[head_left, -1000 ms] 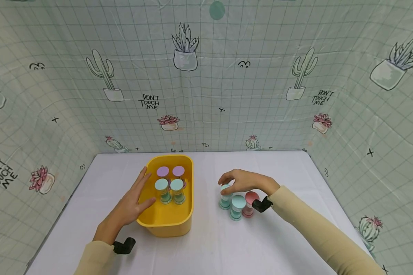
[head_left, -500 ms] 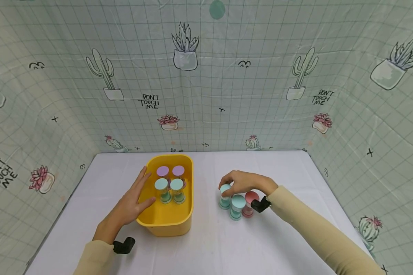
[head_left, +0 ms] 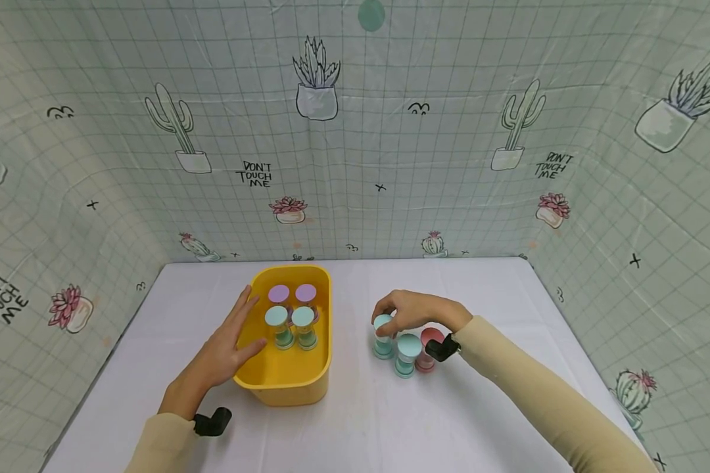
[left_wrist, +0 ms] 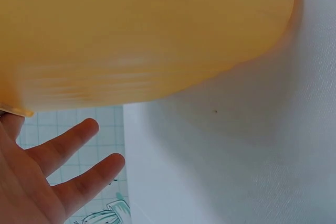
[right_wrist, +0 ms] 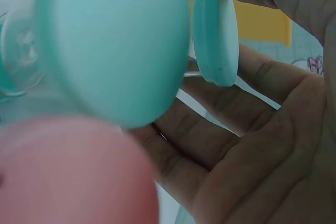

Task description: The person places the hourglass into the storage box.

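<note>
Now | right hand (head_left: 417, 310) apparently pinches teal timer (head_left: 382, 336) | left hand (head_left: 221, 355) flat | backdrop (head_left: 256, 175) "DON'T TOUCH ME"

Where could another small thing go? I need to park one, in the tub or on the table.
The yellow plastic tub has bare floor in its near half, in front of the four sand timers. The white table is bare between tub and right hand, along the near edge and at the back. It is crowded under that hand, round the three timers.

A white surface (head_left: 355, 427) carries a yellow bin (head_left: 290, 384) at 9 o'clock; at 3 o'clock stand three timers, two teal (head_left: 407, 355) and one pink (head_left: 428, 348).
</note>
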A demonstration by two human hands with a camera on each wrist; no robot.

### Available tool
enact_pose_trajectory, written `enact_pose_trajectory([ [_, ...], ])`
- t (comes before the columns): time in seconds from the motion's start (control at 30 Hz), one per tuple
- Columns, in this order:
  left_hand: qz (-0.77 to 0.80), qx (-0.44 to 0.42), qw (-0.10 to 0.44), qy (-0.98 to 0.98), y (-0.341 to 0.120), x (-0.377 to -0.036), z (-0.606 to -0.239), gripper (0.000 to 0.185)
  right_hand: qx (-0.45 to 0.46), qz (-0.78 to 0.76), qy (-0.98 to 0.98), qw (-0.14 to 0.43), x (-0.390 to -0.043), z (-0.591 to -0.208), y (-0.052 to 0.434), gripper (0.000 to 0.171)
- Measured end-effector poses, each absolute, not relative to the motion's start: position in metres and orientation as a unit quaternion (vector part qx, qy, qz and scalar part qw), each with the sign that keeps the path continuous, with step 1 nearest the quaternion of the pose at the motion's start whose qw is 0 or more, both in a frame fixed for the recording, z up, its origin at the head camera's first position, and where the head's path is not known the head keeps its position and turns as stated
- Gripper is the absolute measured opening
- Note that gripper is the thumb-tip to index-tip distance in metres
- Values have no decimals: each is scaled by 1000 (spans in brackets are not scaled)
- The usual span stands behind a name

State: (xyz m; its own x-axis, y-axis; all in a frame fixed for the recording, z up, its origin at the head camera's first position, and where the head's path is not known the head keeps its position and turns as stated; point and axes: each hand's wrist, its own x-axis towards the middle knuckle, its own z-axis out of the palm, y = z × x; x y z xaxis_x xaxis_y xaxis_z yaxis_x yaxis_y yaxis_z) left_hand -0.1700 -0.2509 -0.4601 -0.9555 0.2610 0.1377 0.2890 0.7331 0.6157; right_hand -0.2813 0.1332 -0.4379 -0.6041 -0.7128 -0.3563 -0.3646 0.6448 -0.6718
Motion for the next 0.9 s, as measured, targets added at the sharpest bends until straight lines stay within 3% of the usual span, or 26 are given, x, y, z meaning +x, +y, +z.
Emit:
enact_pose_trajectory([
  [0.23,-336,-145,18,-931,-251,-170,-459,81,-332,-283,848,302,-282,-424,119,26],
  [0.9,-336,-147,19,-930,-250,-169,-459,81,-432,-297,815,245,-276,-344,66,32],
])
